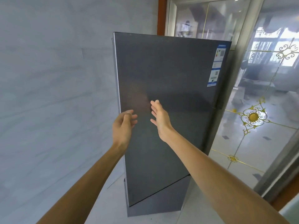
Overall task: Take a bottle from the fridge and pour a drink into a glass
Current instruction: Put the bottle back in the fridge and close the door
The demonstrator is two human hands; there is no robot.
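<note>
Dark grey fridge (169, 97) stands centre frame, its tall upper door facing the camera and a shorter lower section (161, 201) beneath it. Can't tell if the door is fully closed. Both bare arms reach in from the bottom edge. Left hand (123, 125) is at mid-height by the door's left edge, fingers loosely curled, holding nothing, a bit blurred. Right hand (160, 118) is just right of it in front of the door face, fingers straight and spread, palm facing left, holding nothing. Can't tell if either hand touches the door. Blue-white stickers (217, 67) sit upper right on the door. Pale marble wall (48, 94) fills the left, a reflective glass panel with gold ornaments (252, 117) the right, light floor (113, 207) at the bottom.
</note>
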